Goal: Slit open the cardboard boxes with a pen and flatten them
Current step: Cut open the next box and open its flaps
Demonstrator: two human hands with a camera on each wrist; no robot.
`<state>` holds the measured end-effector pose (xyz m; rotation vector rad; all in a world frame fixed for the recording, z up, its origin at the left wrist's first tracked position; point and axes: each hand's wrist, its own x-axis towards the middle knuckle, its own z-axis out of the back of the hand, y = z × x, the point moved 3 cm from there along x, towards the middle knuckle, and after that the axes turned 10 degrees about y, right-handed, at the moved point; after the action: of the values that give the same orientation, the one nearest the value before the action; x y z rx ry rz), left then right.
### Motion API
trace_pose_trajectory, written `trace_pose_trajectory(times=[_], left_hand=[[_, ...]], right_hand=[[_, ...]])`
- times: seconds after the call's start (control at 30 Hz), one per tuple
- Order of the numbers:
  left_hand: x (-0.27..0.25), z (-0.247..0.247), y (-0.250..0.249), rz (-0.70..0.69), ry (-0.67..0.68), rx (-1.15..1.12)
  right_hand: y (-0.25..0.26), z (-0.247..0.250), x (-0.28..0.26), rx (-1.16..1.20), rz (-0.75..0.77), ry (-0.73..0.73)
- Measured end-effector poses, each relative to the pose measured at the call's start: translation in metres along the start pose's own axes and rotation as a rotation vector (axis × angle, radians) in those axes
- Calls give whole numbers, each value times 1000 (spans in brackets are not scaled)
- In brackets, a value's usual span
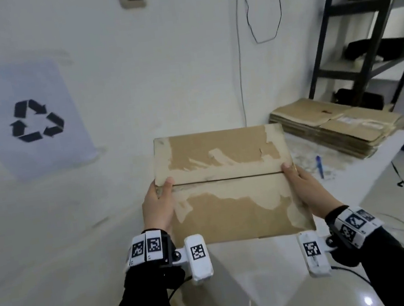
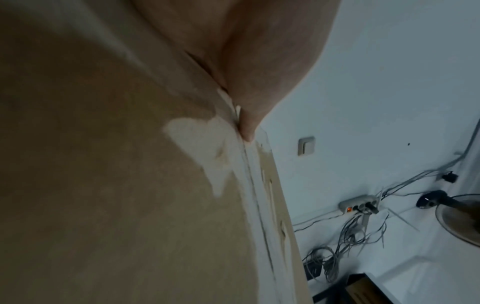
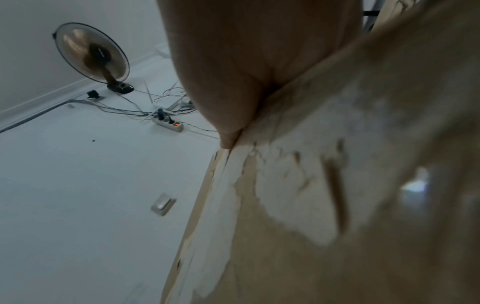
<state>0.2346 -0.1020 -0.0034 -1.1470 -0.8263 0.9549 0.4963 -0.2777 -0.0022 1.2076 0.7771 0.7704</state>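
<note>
A brown cardboard box (image 1: 228,187) with torn pale tape patches and a closed centre seam is held above the near corner of the white table (image 1: 261,263). My left hand (image 1: 159,204) grips its left edge with the thumb on top by the seam. My right hand (image 1: 303,185) grips the right edge the same way. The wrist views show each palm, the left hand (image 2: 246,61) and the right hand (image 3: 246,61), flat against the box side (image 2: 103,185) (image 3: 337,205). A blue pen (image 1: 320,165) lies on the table to the right of the box.
A stack of flattened cardboard (image 1: 334,130) lies at the table's far right. A black shelf rack (image 1: 359,29) stands behind it. A recycling sign (image 1: 34,118) hangs on the wall. A power strip (image 2: 358,205), cables and a fan (image 3: 91,55) are on the floor.
</note>
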Motion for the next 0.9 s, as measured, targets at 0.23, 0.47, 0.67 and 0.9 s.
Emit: trace_pose_trajectory(times=[0.23, 0.47, 0.67, 0.9], left_hand=[[68, -133, 7, 143, -49, -25], [127, -231, 40, 387, -44, 82], [183, -285, 69, 433, 16, 81], [256, -310, 25, 443, 168, 210]], right_hand=[[-26, 112, 118, -146, -81, 75], [-71, 180, 243, -413, -200, 225], [-97, 210, 320, -456, -265, 305], [-136, 228, 363, -230, -421, 185]])
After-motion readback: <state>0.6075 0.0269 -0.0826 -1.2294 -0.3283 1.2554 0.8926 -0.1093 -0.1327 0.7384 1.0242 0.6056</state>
